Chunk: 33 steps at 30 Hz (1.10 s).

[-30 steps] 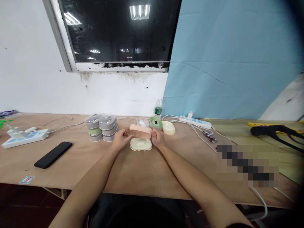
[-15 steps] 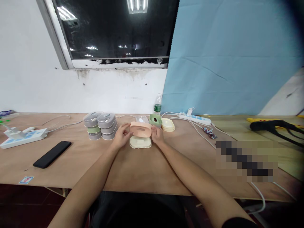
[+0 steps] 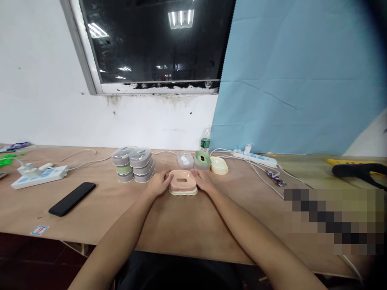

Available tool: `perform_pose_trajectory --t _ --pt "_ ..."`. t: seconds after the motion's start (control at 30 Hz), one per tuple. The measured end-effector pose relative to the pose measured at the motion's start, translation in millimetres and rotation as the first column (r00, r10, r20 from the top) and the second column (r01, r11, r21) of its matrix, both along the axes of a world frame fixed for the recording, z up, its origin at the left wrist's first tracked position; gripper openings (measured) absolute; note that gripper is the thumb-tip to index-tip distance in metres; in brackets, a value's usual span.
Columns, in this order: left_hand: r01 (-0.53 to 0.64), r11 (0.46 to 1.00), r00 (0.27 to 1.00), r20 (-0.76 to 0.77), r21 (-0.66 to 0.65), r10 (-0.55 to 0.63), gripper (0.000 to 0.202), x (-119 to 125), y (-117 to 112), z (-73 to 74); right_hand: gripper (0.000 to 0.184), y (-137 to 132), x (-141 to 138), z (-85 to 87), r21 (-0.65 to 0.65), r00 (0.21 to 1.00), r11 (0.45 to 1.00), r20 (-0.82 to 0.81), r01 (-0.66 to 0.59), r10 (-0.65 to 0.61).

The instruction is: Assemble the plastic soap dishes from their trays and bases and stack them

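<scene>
Pink plastic dish (image 3: 182, 180), earlier raised and tilted between the hands, now sits level on a cream plastic dish (image 3: 183, 192) at the centre of a wooden table (image 3: 187, 229), its rectangular slot facing up. Left hand (image 3: 159, 182) and right hand (image 3: 202, 180) lie at either side of it, half open and curved against its edges; how firmly they hold it cannot be told. Beyond, upper centre: two stacks of grey lidded containers (image 3: 131, 161), a clear dish (image 3: 185, 160), a green dish (image 3: 202, 160), stacked cream dishes (image 3: 219, 165) and a water bottle (image 3: 205, 139). Left of frame: a black phone (image 3: 71, 199) and a white power strip (image 3: 39, 177). Right of the dishes: a second power strip (image 3: 254, 159).
</scene>
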<state>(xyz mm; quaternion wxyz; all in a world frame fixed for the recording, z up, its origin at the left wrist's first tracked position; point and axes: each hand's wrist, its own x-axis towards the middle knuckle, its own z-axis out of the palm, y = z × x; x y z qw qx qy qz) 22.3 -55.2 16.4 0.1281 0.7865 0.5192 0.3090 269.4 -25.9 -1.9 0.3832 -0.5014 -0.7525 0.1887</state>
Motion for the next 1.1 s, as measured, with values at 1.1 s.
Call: perform_pose_trajectory --t 1.1 --pt "-0.122 0.984 0.989 -0.1 -0.133 0.109 0.037 -8 12 -9.5 0.028 24 -19 -7.4 0.076 0.969 0.98 0.155 0.182 -0.192"
